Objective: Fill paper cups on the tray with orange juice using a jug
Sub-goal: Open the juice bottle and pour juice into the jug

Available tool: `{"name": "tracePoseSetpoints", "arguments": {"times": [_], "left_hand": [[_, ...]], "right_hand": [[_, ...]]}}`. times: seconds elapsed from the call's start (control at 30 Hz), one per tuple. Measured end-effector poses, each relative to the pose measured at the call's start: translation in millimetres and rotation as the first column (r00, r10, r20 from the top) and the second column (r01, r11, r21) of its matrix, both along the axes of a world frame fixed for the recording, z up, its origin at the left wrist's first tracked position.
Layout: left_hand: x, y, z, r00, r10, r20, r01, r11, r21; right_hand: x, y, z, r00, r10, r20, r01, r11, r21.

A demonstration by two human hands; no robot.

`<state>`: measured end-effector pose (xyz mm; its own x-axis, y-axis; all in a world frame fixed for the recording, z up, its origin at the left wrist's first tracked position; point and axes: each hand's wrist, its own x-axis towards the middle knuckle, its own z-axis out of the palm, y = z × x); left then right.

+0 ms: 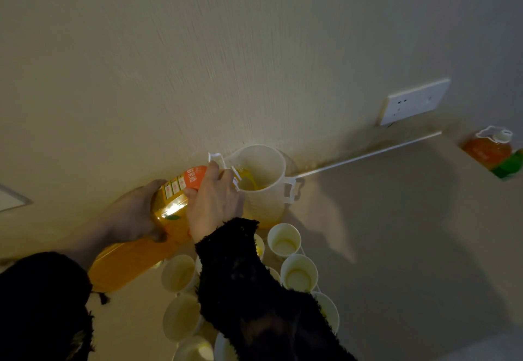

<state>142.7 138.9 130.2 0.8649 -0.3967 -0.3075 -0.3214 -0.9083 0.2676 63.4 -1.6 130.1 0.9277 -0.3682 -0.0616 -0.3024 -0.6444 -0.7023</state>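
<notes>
A large orange juice bottle (147,250) is tipped on its side, its neck over the rim of a translucent white jug (266,191) that stands by the wall. Juice runs into the jug and pools at its bottom. My left hand (133,213) grips the bottle's body from the far side. My right hand (212,205) grips the bottle near its neck. Several paper cups (284,240) stand close together in front of the jug; my right sleeve hides some of them. The tray under them is not visible.
A second orange juice bottle (492,152) with a white cap stands at the far right on the counter. A white wall socket (413,101) sits above the counter's back edge. The wall rises right behind the jug.
</notes>
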Motion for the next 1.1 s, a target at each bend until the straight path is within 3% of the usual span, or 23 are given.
{"name": "tracePoseSetpoints", "arguments": {"times": [1.1], "left_hand": [[-4.0, -2.1, 3.2, 1.0, 0.008, -0.013, -0.008, 1.0, 0.001]], "right_hand": [[-2.5, -2.0, 1.9, 1.0, 0.008, 0.002, -0.008, 1.0, 0.021]]}}
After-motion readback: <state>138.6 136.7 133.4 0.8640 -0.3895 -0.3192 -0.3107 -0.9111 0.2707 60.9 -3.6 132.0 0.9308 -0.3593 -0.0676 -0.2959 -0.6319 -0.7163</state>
